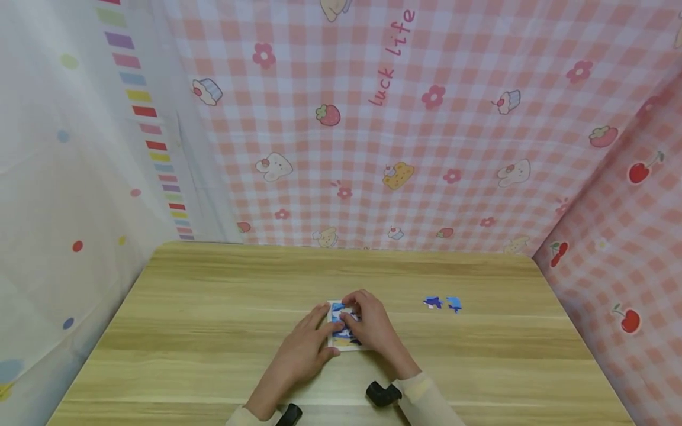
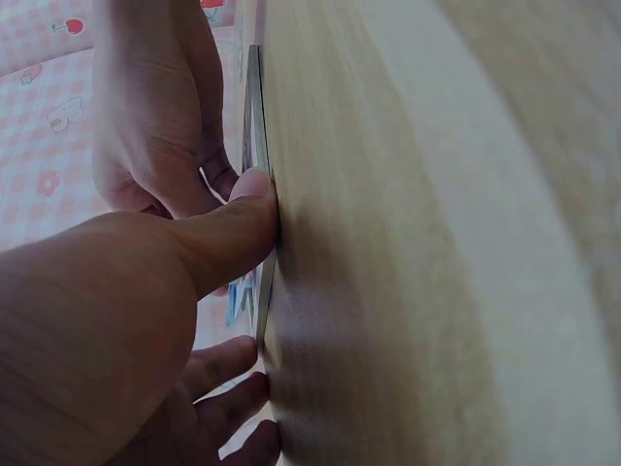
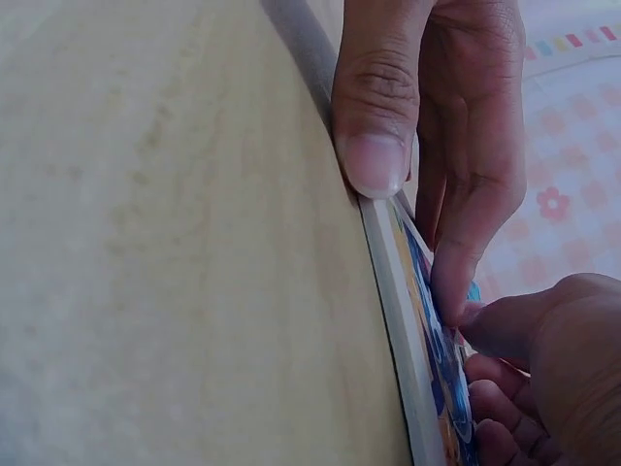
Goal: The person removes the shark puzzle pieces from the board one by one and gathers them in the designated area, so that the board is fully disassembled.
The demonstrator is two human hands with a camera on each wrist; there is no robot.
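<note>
A small jigsaw puzzle [image 1: 342, 334] with a blue sea picture lies in a pale frame [image 1: 351, 348] on the table. My left hand [image 1: 305, 348] holds the frame at its left side, thumb at the near edge, index finger reaching onto the picture. From the right, my right hand [image 1: 373, 322] bends over the picture, thumb and fingertips close together at its upper part. A bluish puzzle piece [image 2: 236, 305] sticks up at those fingertips in the left wrist view, mostly hidden by the hands. Two loose puzzle pieces [image 1: 433, 303], blue and white, lie to the right.
The wood-grain table [image 1: 213, 296] reaches back to a pink checked cloth [image 1: 362, 148]. A white dotted cloth [image 1: 74, 195] hangs on the left, and another pink cloth [image 1: 629, 248] on the right. Black wrist mounts [image 1: 382, 393] sit at the cuffs.
</note>
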